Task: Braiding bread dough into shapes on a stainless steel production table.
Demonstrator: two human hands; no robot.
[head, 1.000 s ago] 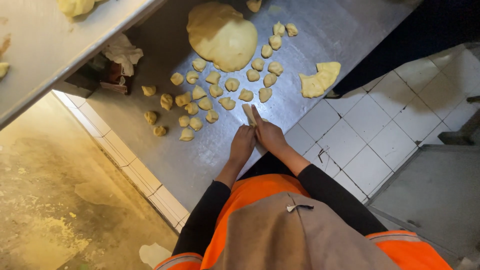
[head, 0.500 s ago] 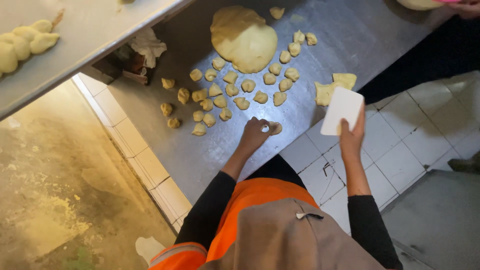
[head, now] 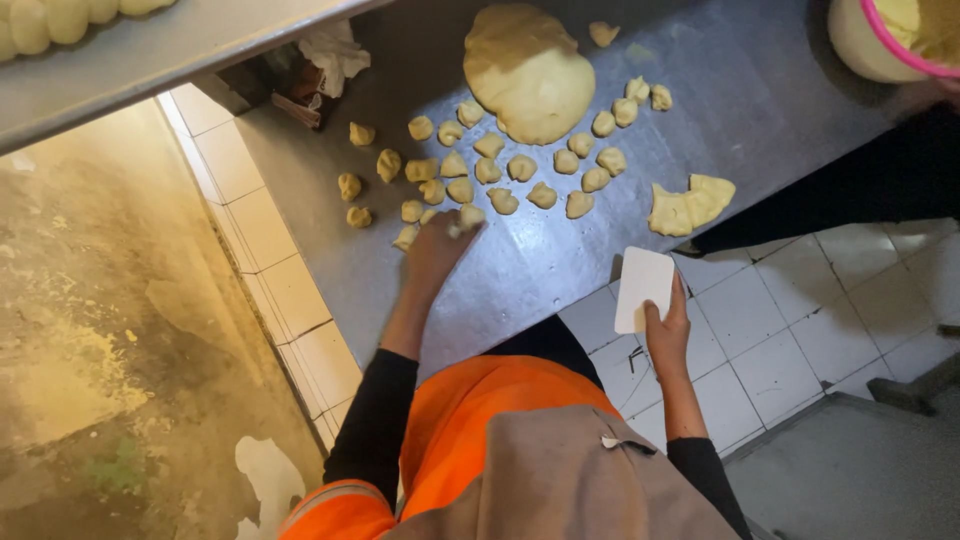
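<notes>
Presently, left hand (head: pixel 435 252): grip closed on a dough piece (head: pixel 470 216), mid-surface (head: pixel 520 270).
Right hand (head: pixel 668 330): grip clamped on white scraper (head: pixel 643 288), near edge.

Single head-worn view, looking steeply down past the torso, steel worktable (head: pixel 560 270) near below

This is a working bakery or commercial food-preparation kitchen; a stainless steel tabletop (head: pixel 560 270) carries a large slab of pale dough (head: pixel 530 72) and many small cut dough pieces (head: pixel 520 168) spread in loose rows; a metal shelf (head: pixel 150 55) at the upper left holds a line of shaped dough balls (head: pixel 60 18); a pink-rimmed tub (head: pixel 885 40) of dough stands at the far corner; the table base and the floor on the right are faced with white tiles (head: pixel 770 330); the worn concrete floor (head: pixel 90 330) on the left is stained.
</notes>
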